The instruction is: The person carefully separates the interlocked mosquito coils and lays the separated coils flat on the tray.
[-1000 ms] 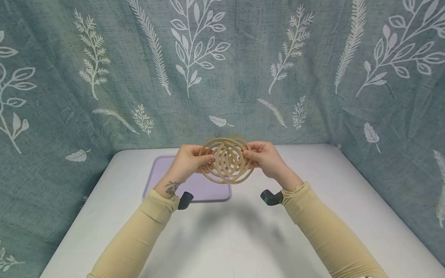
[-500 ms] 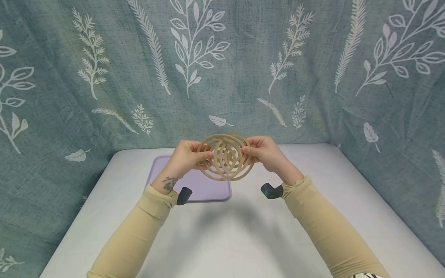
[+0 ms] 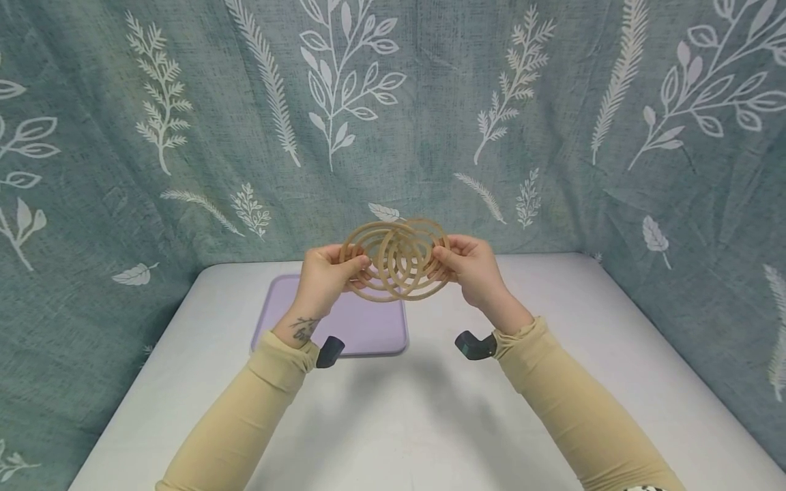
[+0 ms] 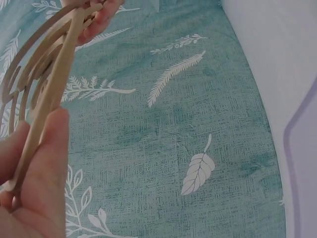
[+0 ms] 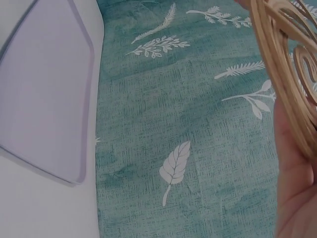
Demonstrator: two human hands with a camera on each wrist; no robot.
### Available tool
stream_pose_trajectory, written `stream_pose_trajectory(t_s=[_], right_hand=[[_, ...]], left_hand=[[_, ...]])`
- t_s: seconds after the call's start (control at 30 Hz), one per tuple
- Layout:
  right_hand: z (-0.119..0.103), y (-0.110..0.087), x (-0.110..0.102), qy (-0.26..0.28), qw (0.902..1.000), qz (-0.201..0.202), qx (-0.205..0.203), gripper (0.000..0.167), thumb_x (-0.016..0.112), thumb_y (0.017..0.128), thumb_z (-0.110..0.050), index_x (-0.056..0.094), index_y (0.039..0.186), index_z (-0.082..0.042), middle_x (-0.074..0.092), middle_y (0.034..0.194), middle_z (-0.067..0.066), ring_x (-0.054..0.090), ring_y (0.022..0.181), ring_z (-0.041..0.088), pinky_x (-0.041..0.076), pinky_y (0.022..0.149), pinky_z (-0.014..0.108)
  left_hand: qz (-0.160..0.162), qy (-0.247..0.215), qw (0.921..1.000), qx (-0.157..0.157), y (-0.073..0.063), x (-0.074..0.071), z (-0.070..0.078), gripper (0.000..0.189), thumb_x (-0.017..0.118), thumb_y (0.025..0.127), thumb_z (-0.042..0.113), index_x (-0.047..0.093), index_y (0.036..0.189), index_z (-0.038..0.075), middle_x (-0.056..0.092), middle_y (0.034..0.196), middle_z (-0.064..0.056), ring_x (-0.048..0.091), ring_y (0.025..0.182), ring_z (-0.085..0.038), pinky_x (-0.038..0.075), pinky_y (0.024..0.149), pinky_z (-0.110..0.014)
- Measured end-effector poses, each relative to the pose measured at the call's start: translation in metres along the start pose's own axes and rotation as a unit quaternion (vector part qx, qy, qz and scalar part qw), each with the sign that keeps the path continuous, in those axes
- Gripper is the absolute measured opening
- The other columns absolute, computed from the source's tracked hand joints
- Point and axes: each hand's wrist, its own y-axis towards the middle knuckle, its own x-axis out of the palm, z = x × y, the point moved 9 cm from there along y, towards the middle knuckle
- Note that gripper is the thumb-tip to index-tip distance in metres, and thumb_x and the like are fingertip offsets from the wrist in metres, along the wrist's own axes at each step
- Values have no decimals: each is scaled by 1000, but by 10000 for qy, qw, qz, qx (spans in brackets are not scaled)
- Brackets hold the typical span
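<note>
A light wooden piece made of several nested rings [image 3: 382, 262] is held up in the air above the far part of the table. Two sets of rings overlap sideways in its middle. My left hand [image 3: 324, 278] pinches its left rim between thumb and fingers, and my right hand [image 3: 477, 271] pinches the right rim in the same way. Seen edge-on in the left wrist view, the wooden rings [image 4: 53, 87] stand tilted in the left fingers. In the right wrist view, their rim [image 5: 278, 74] rests between thumb and fingers, partly cut off by the frame.
A lilac tray [image 3: 368, 334] lies flat on the white table [image 3: 393, 423], behind and below the left hand. Green cloth [image 3: 430, 136] with white leaf prints hangs behind the table and at both sides. Each wrist carries a small black camera.
Both hands have risen a little and moved slightly apart. The overlapping rings have slid further apart sideways, so the wooden piece looks wider now. Both hands keep their grip.
</note>
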Motion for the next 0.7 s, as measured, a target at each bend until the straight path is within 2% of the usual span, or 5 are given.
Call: stream_pose_trajectory(t_s=[0.13, 0.23, 0.4, 0.53, 0.7], right_hand=[[-2, 0, -2, 115, 9995, 241, -136, 6, 58, 90, -5, 63, 92, -4, 66, 64, -1, 63, 51, 9, 53, 50, 21], [-5, -2, -3, 339, 9981, 444, -275, 7, 57, 91, -5, 63, 87, -6, 67, 64, -1, 64, 52, 9, 54, 51, 21], [-9, -4, -4, 584, 9947, 702, -467, 8, 57, 91, -5, 59, 91, 3, 68, 66, -1, 65, 55, 9, 55, 53, 21], [-9, -4, -6, 351, 9954, 681, -568, 13, 59, 89, -4, 59, 95, 8, 68, 66, -2, 65, 55, 9, 55, 53, 22], [-11, -3, -9, -182, 9966, 437, -667, 20, 62, 87, -4, 59, 95, 14, 68, 64, -3, 64, 53, 9, 55, 54, 23]], left_hand=[[191, -133, 9997, 68, 0, -3, 0, 21, 65, 85, 5, 65, 100, -10, 67, 69, -3, 66, 60, -11, 57, 58, -30], [350, -362, 9987, 119, 0, -4, 1, 24, 66, 85, 7, 64, 101, -11, 67, 70, -2, 66, 61, -10, 57, 59, -28], [487, -702, 9961, 231, -1, -6, 3, 22, 66, 84, 6, 63, 98, -11, 67, 68, -1, 66, 60, -11, 57, 58, -26], [394, -641, 9969, 248, 0, -8, 4, 25, 67, 84, 9, 63, 99, -11, 67, 67, 0, 66, 60, -10, 57, 58, -27], [246, -359, 9988, 244, 2, -12, 5, 26, 68, 84, 10, 64, 98, -12, 67, 65, 1, 67, 59, -10, 57, 58, -27]])
